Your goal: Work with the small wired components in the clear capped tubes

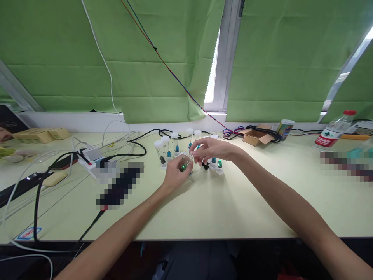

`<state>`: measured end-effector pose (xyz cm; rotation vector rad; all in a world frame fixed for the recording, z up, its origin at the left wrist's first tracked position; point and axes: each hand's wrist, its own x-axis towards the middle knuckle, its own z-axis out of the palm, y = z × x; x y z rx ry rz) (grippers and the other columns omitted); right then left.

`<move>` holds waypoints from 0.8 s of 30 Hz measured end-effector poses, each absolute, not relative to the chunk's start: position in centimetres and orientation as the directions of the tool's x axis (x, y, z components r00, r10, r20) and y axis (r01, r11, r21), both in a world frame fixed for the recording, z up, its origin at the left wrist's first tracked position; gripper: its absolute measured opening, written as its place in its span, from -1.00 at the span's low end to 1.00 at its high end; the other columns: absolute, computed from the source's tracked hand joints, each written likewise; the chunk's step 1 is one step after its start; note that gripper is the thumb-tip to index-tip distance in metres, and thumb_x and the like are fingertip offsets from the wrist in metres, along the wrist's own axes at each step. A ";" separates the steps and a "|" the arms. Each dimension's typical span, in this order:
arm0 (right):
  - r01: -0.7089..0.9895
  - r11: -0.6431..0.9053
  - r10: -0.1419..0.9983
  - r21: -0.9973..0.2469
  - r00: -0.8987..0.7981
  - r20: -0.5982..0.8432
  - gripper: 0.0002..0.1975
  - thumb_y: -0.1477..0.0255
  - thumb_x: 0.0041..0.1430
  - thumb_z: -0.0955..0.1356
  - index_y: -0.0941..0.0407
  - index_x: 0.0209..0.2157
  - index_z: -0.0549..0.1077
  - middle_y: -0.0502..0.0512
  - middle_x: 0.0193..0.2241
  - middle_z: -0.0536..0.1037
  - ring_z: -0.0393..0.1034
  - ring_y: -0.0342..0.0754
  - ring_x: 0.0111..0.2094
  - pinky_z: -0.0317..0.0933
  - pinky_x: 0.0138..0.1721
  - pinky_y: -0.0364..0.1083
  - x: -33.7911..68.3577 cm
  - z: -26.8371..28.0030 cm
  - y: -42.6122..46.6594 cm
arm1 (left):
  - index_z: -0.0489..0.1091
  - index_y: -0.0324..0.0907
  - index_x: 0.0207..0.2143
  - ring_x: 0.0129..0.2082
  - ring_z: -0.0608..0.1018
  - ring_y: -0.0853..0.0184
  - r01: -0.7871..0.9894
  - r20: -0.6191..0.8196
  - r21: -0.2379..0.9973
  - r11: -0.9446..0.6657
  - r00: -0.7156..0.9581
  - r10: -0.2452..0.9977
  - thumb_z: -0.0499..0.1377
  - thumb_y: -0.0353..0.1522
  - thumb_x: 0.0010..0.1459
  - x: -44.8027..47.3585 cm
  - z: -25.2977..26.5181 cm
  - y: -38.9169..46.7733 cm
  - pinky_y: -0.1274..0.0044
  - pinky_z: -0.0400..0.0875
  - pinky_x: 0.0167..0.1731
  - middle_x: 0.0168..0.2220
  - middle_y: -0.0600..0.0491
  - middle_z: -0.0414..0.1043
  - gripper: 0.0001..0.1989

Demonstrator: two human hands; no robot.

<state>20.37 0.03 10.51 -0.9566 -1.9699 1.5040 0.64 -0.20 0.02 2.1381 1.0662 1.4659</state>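
Observation:
My left hand (pixel 175 173) is closed around a clear tube (pixel 183 166) with a small green part inside. Just above and to the right of it, my right hand (pixel 214 149) has its fingertips pinched together at the tube's upper end. What those fingertips grip is too small to make out. Around both hands stand several clear tubes with white caps, such as one with a dark part (pixel 160 154) at the left and one with a blue part (pixel 175 143) behind. A tube with a green part (pixel 220 166) stands below my right wrist.
A power strip (pixel 92 160) with tangled cables and a blurred dark object (pixel 120 186) lie on the left. At the back right are an open cardboard box (pixel 254 137), a can (pixel 286 129) and a plastic bottle (pixel 333 132). A person's hand shows at the far left edge.

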 end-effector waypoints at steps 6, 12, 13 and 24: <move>0.268 0.142 0.754 -0.953 -0.653 -0.071 -0.56 0.12 -0.01 0.53 0.13 -0.24 0.48 0.08 -0.41 0.60 0.48 -0.14 -0.43 0.35 -0.41 -0.19 20.2 10.2 0.0 | 0.44 -0.16 -0.34 -0.56 0.43 0.43 0.353 0.639 0.664 -0.660 0.192 0.745 0.21 -0.31 0.12 0.9 0.4 -0.5 0.56 0.31 -0.51 -0.52 0.13 0.46 -0.90; 0.270 0.150 0.753 -0.951 -0.655 -0.067 -0.56 0.09 0.00 0.52 0.13 -0.25 0.46 0.08 -0.41 0.60 0.49 -0.14 -0.43 0.35 -0.39 -0.18 20.3 10.0 0.2 | 0.44 -0.18 -0.36 -0.55 0.44 0.42 0.352 0.630 0.674 -0.650 0.187 0.754 0.20 -0.31 0.12 1.0 0.5 -0.7 0.56 0.34 -0.49 -0.51 0.11 0.46 -0.88; 0.274 0.149 0.754 -0.950 -0.653 -0.070 -0.56 0.09 0.00 0.52 0.13 -0.25 0.46 0.08 -0.41 0.60 0.48 -0.14 -0.43 0.35 -0.39 -0.18 20.3 10.0 0.2 | 0.43 -0.18 -0.37 -0.54 0.44 0.42 0.353 0.629 0.673 -0.650 0.189 0.754 0.20 -0.30 0.12 1.0 0.5 -0.7 0.56 0.34 -0.49 -0.50 0.11 0.47 -0.88; 0.324 0.127 0.772 -0.938 -0.626 -0.112 -0.60 0.17 -0.01 0.54 0.15 -0.26 0.48 0.09 -0.41 0.60 0.48 -0.14 -0.42 0.35 -0.40 -0.18 20.1 10.0 0.1 | 0.41 -0.18 -0.37 -0.56 0.38 0.44 0.410 0.612 0.657 -0.632 0.200 0.765 0.17 -0.26 0.16 0.9 0.2 -0.5 0.57 0.29 -0.50 -0.54 0.13 0.39 -0.84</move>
